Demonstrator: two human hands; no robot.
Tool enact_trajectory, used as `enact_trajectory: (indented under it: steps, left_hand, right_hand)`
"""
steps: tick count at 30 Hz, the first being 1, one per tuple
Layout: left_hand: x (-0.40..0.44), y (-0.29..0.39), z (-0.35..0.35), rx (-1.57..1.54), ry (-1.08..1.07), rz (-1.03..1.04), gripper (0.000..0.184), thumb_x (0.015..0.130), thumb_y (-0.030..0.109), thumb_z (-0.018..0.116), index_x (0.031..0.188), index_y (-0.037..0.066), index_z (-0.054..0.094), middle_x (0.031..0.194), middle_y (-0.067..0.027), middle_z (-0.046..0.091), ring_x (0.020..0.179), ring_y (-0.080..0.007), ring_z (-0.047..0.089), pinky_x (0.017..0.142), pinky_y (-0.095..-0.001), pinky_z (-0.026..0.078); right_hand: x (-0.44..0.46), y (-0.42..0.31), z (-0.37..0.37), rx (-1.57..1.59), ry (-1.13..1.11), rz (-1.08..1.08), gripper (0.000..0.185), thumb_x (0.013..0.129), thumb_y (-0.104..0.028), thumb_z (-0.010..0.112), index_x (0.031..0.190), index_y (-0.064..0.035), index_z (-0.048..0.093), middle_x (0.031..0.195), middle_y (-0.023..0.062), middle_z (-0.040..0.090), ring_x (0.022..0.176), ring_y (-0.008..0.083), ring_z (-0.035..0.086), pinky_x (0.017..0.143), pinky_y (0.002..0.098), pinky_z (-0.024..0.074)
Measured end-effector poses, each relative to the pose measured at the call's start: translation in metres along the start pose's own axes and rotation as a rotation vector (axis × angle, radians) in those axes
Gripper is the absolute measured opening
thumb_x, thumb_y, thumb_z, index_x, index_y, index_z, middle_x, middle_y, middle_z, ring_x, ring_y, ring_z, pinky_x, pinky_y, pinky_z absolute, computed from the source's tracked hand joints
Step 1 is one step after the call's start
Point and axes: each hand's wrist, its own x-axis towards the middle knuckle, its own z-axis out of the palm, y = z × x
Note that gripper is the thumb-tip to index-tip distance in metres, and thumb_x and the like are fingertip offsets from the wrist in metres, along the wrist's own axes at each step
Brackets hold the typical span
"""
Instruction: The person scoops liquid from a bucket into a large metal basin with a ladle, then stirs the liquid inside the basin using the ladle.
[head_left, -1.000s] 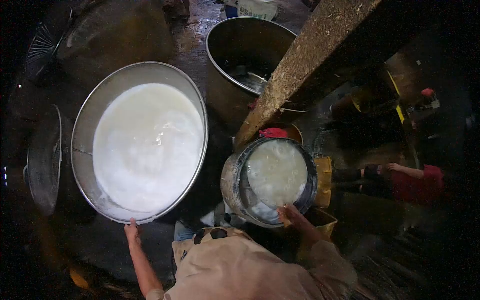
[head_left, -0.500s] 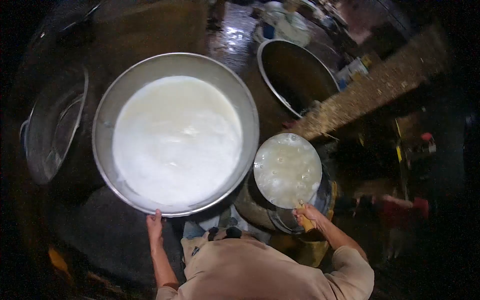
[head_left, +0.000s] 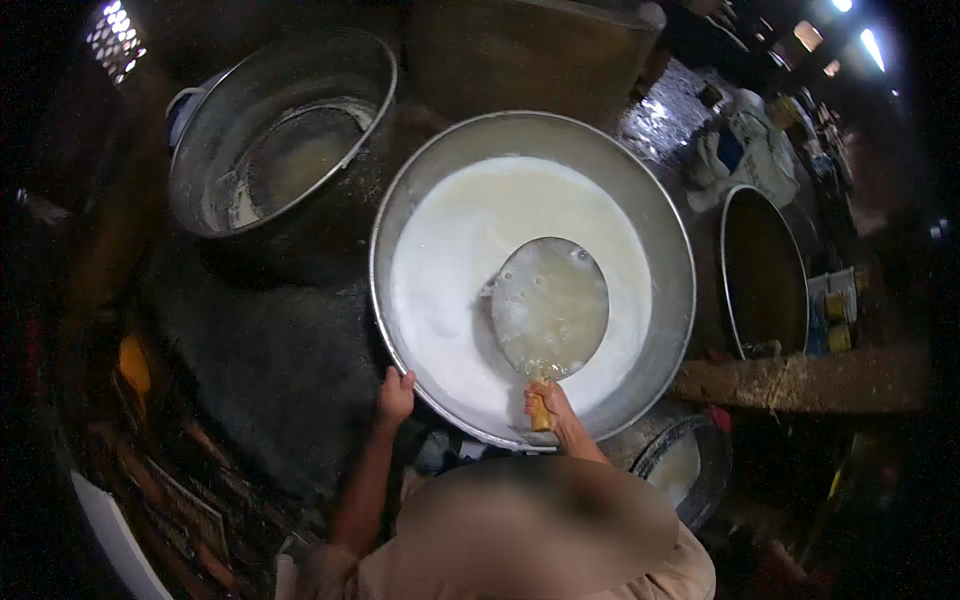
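Note:
A wide metal basin (head_left: 665, 240) holds white, frothy liquid (head_left: 440, 260). Over that liquid is a round pan-like scoop (head_left: 550, 305), full of cloudy liquid with a few bubbles. My right hand (head_left: 550, 403) is wrapped round its yellowish handle, above the basin's near edge. At the near left of the basin, my left hand (head_left: 397, 393) grips the metal rim, thumb on top. To the lower right stands a smaller dark-rimmed container (head_left: 708, 470) with pale liquid inside.
Another large basin (head_left: 290, 70), with residue inside, sits at the upper left. A dark round vat (head_left: 765, 270) stands on the right, above a rough wooden beam (head_left: 800, 383). White sacks (head_left: 760, 155) lie at the upper right. Slatted pieces (head_left: 190, 500) are at the lower left.
The filled scoop in my right hand has risen from the smaller container and moved left over the large basin. My left hand stays on the basin's rim. The camera view has turned left.

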Motion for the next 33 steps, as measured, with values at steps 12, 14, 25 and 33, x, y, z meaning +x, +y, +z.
enact_trajectory:
  steps: [12,14,25,33]
  left_hand:
    - [-0.011,0.039,-0.010,0.033,0.058,-0.157,0.031,0.087,0.027,0.050,0.099,-0.001,0.044,0.093,-0.0284,0.057,0.087,-0.0469,0.054,0.074,-0.0517,0.041]
    - [-0.008,0.030,-0.002,-0.017,0.082,-0.123,0.031,0.087,0.027,0.050,0.098,-0.002,0.044,0.092,-0.0287,0.057,0.086,-0.0473,0.053,0.073,-0.0521,0.041]
    - [-0.010,0.033,0.003,-0.108,0.082,-0.061,0.034,0.090,0.024,0.045,0.106,-0.006,0.044,0.103,-0.0299,0.055,0.098,-0.0447,0.052,0.083,-0.0457,0.040]
    - [-0.055,0.069,0.034,-0.169,0.278,-0.226,0.036,0.090,0.023,0.045,0.111,-0.007,0.044,0.112,-0.0272,0.052,0.105,-0.0390,0.050,0.088,-0.0411,0.038]
  right_hand:
    - [0.112,0.014,0.032,-0.031,0.106,0.075,0.007,0.078,-0.002,0.054,0.074,-0.0039,0.047,0.057,0.0038,0.045,0.044,0.0141,0.045,0.039,0.0278,0.0421]
    - [0.117,0.013,0.002,-0.030,0.106,0.078,0.012,0.076,-0.002,0.058,0.069,-0.0052,0.048,0.055,0.0043,0.047,0.042,0.0144,0.047,0.039,0.0292,0.0431]
    - [-0.028,-0.124,-0.163,-1.213,1.043,-0.675,0.032,0.076,-0.013,0.060,0.100,0.0055,0.047,0.090,0.0240,0.059,0.071,0.0376,0.061,0.065,0.0435,0.0484]
    - [-0.297,-0.057,-0.278,-0.957,1.562,-0.653,0.035,0.074,-0.023,0.068,0.089,0.0054,0.054,0.078,0.0271,0.058,0.078,0.0410,0.059,0.065,0.0461,0.0449]
